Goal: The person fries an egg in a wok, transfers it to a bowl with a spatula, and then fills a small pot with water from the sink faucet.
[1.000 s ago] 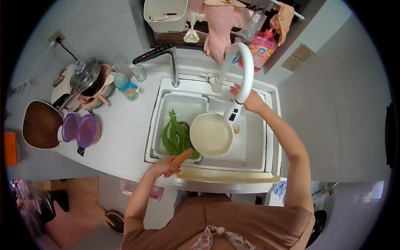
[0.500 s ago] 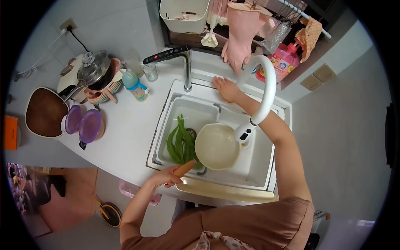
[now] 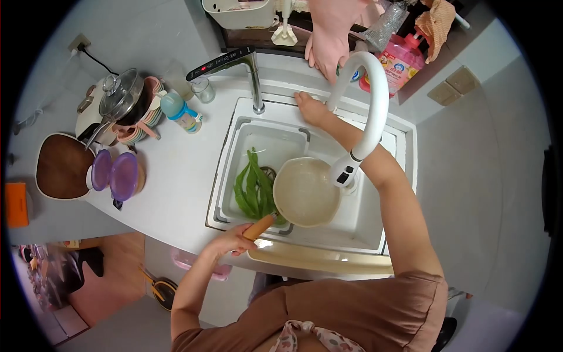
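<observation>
My left hand [image 3: 236, 240] is closed round the wooden handle [image 3: 260, 226] of a cream pan [image 3: 306, 192]. The pan sits in the white sink [image 3: 363, 226], beneath the spray head of a white arched faucet [image 3: 375, 100]. Long green leaves [image 3: 252, 190] lie in a basin insert [image 3: 234, 155] just left of the pan. At the sink's back edge, my right hand [image 3: 311, 108] has its fingers curled at the faucet's lever, which it mostly covers. Whether water is running cannot be made out.
A chrome tap [image 3: 255, 88] stands behind the insert. On the counter at left are a blue bottle [image 3: 182, 112], a glass [image 3: 203, 91], purple-lidded containers [image 3: 124, 176] and a lidded pot [image 3: 121, 97]. Pink gloves [image 3: 331, 35] hang above, beside a pink soap bottle [image 3: 396, 61].
My right hand has moved left along the sink's back edge, from right of the faucet base to left of it, and its fingers have curled. My left hand keeps the handle. The view has shifted.
</observation>
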`<state>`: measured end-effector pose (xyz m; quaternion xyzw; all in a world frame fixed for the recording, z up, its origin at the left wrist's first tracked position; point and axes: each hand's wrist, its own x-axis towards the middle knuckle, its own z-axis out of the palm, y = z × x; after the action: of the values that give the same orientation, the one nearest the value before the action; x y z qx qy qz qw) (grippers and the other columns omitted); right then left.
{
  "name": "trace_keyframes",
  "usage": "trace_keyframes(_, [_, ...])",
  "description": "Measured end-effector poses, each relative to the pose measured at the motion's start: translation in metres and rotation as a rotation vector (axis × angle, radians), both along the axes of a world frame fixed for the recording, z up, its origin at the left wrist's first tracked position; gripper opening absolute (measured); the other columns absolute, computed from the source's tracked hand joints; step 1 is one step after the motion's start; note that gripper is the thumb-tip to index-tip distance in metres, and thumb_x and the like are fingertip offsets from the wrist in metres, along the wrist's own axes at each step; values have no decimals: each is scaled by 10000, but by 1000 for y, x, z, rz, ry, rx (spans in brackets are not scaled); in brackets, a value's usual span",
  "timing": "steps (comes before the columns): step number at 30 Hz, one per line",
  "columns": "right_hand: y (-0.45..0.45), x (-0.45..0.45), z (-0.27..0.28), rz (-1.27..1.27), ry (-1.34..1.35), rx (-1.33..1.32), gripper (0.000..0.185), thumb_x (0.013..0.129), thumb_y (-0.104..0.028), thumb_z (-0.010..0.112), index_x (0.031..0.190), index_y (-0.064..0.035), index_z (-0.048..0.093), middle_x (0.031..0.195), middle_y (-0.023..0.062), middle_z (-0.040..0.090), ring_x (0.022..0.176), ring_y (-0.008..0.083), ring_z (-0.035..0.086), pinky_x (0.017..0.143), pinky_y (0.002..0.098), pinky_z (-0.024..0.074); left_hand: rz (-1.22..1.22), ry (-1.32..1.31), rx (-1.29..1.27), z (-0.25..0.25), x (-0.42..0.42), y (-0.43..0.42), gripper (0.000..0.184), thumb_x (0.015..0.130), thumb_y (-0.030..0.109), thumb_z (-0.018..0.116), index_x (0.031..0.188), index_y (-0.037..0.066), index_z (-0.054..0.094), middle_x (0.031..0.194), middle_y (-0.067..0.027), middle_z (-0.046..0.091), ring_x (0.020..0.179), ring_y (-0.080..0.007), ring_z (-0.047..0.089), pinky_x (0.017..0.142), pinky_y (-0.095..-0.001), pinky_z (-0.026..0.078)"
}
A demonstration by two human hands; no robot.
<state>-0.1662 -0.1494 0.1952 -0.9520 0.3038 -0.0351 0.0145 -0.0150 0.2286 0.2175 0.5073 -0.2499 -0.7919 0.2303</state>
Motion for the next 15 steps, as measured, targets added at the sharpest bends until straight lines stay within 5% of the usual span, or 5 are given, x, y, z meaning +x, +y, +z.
trace_keyframes(5, [1, 0, 19, 11, 221, 107, 307, 801, -61, 407, 1083, 46, 469, 1095, 176, 457, 1016, 313, 508, 810, 374, 478, -7, -6, -6, -2, -1, -1, 379, 694, -18, 616, 1029, 12, 439, 622, 0, 443, 369, -37, 350, 306, -199, 259])
trace_keyframes(8, [-2, -17, 3, 44, 84, 109, 256, 824, -73, 428, 1044, 6, 533, 1148, 176, 458, 1027, 332, 507, 842, 382, 460, 3, -36, 1, 1, -2, 0, 406, 696, -13, 617, 1055, 21, 433, 618, 2, 442, 371, -35, 350, 307, -200, 254])
trace_keyframes(11, [22, -42, -1, 202, -445, 84, 240, 832, -70, 458, 1044, -29, 565, 1218, 187, 435, 1065, 344, 488, 886, 382, 430, 8, -54, -26, 6, -1, 4, 457, 697, -12, 610, 1109, 34, 415, 615, 5, 441, 368, -38, 346, 307, -203, 246])
trace_keyframes(15, [59, -114, 1, 5, -559, 172, 266, 829, -80, 511, 1090, -51, 550, 1260, 186, 408, 1112, 341, 447, 925, 373, 392, -15, -49, -76, 15, 12, 11, 559, 694, 20, 624, 1194, 28, 373, 623, -3, 446, 381, -54, 360, 323, -215, 268])
